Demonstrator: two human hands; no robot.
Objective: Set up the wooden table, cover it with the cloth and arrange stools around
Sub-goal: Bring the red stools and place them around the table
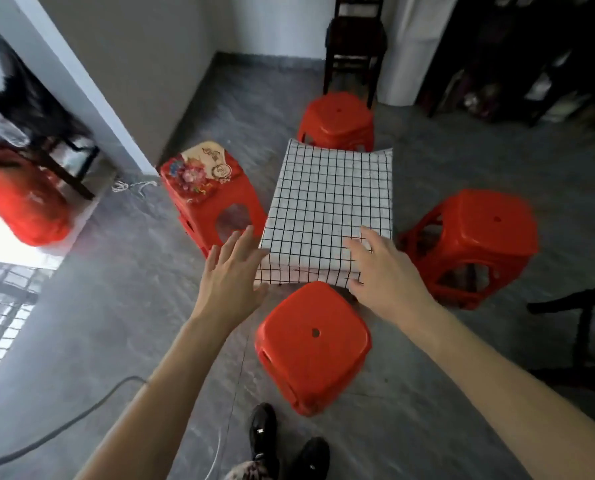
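A white cloth with a black grid (330, 206) covers the small table completely, so the wood is hidden. Red plastic stools stand on every side of it: a near stool (311, 344), a right stool (476, 244), a far stool (335, 121) and a left stool (207, 192) with a flowered fan on its seat. My left hand (230, 275) hovers with straight spread fingers at the cloth's near left corner. My right hand (382, 268) reaches over the near right corner with fingers spread, its fingertips at the cloth. Neither hand holds anything.
A dark wooden chair (354, 46) stands against the far wall and another dark chair (580, 327) at the right edge. A white wall corner (116, 109) juts in at left. A grey cable (81, 417) runs over the floor. My black shoes (282, 448) are below.
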